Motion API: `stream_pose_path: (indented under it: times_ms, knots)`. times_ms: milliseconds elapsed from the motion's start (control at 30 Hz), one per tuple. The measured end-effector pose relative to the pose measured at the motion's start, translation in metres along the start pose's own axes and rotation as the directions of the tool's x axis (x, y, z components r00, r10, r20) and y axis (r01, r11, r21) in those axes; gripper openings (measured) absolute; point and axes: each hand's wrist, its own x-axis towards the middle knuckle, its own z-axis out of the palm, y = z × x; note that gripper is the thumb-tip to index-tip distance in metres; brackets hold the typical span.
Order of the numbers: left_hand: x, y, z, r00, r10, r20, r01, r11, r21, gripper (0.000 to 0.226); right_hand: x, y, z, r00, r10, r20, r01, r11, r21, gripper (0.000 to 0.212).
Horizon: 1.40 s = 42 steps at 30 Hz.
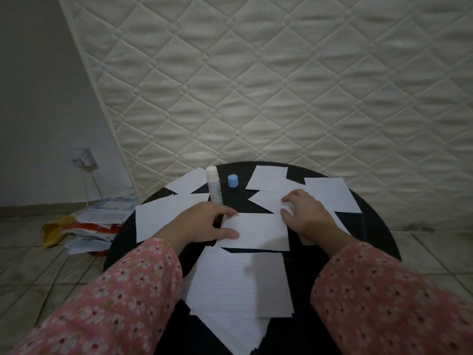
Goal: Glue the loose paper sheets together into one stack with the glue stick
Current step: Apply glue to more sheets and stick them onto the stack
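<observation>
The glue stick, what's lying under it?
The glue stick lies uncapped over a white paper sheet and the black table. Its lower end is hidden behind the left hand.

1. White paper sheets [256, 231] on a black table [368, 226].
2. White glue stick [214, 187], light blue cap [233, 181].
3. Pink floral sleeves [122, 290] at the bottom.
4. Cream diamond-quilted mattress [281, 85] across the top.
</observation>
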Motion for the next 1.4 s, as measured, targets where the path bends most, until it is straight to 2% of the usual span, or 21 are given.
stream_pose_path:
  times_ms: [133, 367, 567, 867, 1033, 1133, 1233, 1300, 1333, 1400]
  knots:
    - [0.004, -0.003, 0.004, 1.000, -0.004, 0.028, 0.004, 1.000, 0.007, 0.068, 0.005, 0.000, 0.004, 0.999, 0.015, 0.042, -0.013, 0.999, -0.049, 0.046]
    - [0.005, -0.003, 0.004, 1.000, -0.006, 0.015, 0.006, 1.000, -0.015, 0.064, 0.011, 0.000, 0.014, 0.992, 0.053, 0.116, -0.040, 0.993, -0.109, 0.051]
    - [0.004, -0.004, 0.002, 0.999, -0.032, 0.018, 0.033, 0.997, -0.066, 0.058, 0.015, -0.006, 0.015, 0.988, 0.108, 0.113, -0.091, 0.986, -0.140, 0.054]
    - [-0.001, -0.003, 0.001, 0.998, -0.054, 0.019, 0.055, 0.997, -0.047, 0.058, 0.011, -0.009, 0.006, 0.990, 0.111, -0.086, -0.103, 0.991, 0.091, 0.032]
    - [0.000, 0.003, 0.005, 0.999, -0.053, 0.007, 0.054, 0.998, -0.045, 0.059, 0.001, -0.018, -0.008, 0.957, 0.096, -0.275, -0.024, 0.967, 0.253, 0.027]
    - [0.000, 0.007, 0.005, 0.998, -0.069, 0.000, 0.069, 0.995, -0.071, 0.055, -0.004, -0.026, -0.017, 0.937, 0.075, -0.340, 0.034, 0.952, 0.303, 0.029]
    - [-0.005, 0.012, 0.001, 0.994, -0.100, -0.032, 0.094, 0.984, -0.149, 0.052, -0.008, -0.034, -0.020, 0.925, 0.061, -0.374, 0.070, 0.942, 0.327, 0.028]
    - [-0.009, 0.023, -0.007, 0.982, -0.144, -0.125, 0.098, 0.944, -0.316, 0.037, -0.012, -0.041, -0.020, 0.923, 0.017, -0.384, 0.113, 0.943, 0.313, 0.026]
    - [-0.011, 0.033, -0.014, 0.966, -0.207, -0.154, 0.115, 0.880, -0.461, 0.032, -0.014, -0.044, -0.018, 0.916, -0.028, -0.400, 0.156, 0.944, 0.291, 0.024]
    - [-0.010, 0.051, -0.027, 0.933, -0.345, -0.100, 0.167, 0.663, -0.730, 0.043, -0.019, -0.052, -0.015, 0.884, -0.164, -0.438, 0.280, 0.936, 0.214, 0.023]
